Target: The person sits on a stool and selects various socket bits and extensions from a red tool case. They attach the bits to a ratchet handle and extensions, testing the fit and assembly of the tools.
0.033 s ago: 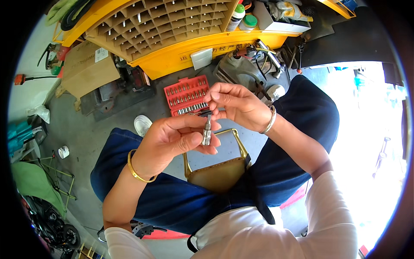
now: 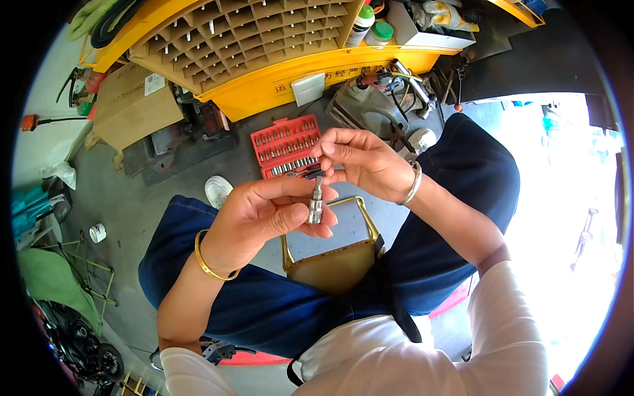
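Near the middle of the head view, my left hand (image 2: pixel 254 214) grips a shiny silver bit socket (image 2: pixel 316 210) between thumb and fingers, its slim bit pointing up and away from me. My right hand (image 2: pixel 370 165) is closed in a pinch just beyond, with its lower fingertips close to the bit's tip; whether they touch it, or what the pinch holds, is hidden. Beyond both hands an opened red tool case (image 2: pixel 256 142) lies on the floor, with rows of small bits and sockets in it. The hands cover its near part, where a dark tool partly shows.
A small gold-framed stool (image 2: pixel 330 270) stands between my knees. Ahead is a yellow cabinet (image 2: pixel 257 96) with a divided cardboard tray (image 2: pixel 264 36) on top. A grey canister (image 2: pixel 363 109) sits to its right, a cardboard box (image 2: pixel 135 105) to the left. A green folding chair (image 2: pixel 56 277) is at far left.
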`<state>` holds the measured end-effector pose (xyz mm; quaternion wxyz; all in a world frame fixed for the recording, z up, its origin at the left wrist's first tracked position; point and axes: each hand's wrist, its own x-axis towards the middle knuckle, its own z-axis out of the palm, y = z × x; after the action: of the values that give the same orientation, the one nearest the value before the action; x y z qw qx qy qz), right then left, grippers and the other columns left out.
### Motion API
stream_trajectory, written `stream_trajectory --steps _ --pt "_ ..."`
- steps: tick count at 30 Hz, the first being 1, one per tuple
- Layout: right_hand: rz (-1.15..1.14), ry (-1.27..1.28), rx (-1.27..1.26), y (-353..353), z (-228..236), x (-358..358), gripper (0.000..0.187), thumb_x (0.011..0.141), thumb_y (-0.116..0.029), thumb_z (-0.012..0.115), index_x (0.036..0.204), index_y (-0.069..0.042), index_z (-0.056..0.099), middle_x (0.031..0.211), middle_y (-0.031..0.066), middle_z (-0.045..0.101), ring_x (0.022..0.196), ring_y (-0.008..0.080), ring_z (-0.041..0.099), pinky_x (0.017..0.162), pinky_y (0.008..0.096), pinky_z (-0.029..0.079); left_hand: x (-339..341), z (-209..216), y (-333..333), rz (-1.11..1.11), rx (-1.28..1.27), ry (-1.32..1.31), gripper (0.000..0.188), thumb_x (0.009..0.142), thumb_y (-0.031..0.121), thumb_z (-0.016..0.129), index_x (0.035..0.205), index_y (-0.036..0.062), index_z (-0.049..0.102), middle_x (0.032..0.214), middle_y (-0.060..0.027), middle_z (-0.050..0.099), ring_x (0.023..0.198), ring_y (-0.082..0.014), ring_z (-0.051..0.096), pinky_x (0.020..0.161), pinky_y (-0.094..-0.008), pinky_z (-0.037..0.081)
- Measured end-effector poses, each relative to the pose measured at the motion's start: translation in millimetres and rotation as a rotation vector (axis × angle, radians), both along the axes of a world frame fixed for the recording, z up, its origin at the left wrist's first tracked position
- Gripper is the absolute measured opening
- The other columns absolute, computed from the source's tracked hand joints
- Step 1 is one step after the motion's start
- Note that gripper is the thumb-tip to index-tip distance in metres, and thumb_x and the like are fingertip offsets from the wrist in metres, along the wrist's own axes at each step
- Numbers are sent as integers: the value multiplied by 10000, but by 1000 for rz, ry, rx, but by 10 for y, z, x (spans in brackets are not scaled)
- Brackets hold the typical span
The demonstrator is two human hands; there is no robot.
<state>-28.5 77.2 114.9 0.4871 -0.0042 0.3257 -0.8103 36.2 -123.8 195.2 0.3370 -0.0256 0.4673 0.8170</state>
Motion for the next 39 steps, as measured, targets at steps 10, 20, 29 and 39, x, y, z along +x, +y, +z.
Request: stream_trajectory --steps 10,20,29,39 --pt "85 -71 -60 10 -198 18 389 919 -425 507 838 -57 607 799 7 606 725 86 587 723 273 511 87 41 32 44 -70 9 354 876 201 610 1088 -76 546 886 -135 624 792 -210 631 721 -333 546" --pt "310 -267 -705 85 208 -23 1063 767 -804 114 1430 22 34 1485 256 15 1365 405 150 1018 520 308 87 -32 -233 21 229 158 337 812 106 682 1069 -55 535 963 -158 604 798 -273 649 707 -399 542" --pt "461 -175 -948 152 248 -14 1166 711 -848 51 1391 91 -70 1451 304 -123 1373 413 -42 1078 509 170 32 24 -227 24 262 177 313 789 169 714 956 -52 567 805 -148 599 723 -258 644 631 -334 532" --pt "526 -148 -1061 252 259 -1 1334 592 -935 146 1381 122 -46 1433 355 -66 1367 436 1 1077 509 170 -7 54 -94 60 244 158 309 763 175 740 906 -47 580 753 -131 587 706 -250 640 630 -339 533"
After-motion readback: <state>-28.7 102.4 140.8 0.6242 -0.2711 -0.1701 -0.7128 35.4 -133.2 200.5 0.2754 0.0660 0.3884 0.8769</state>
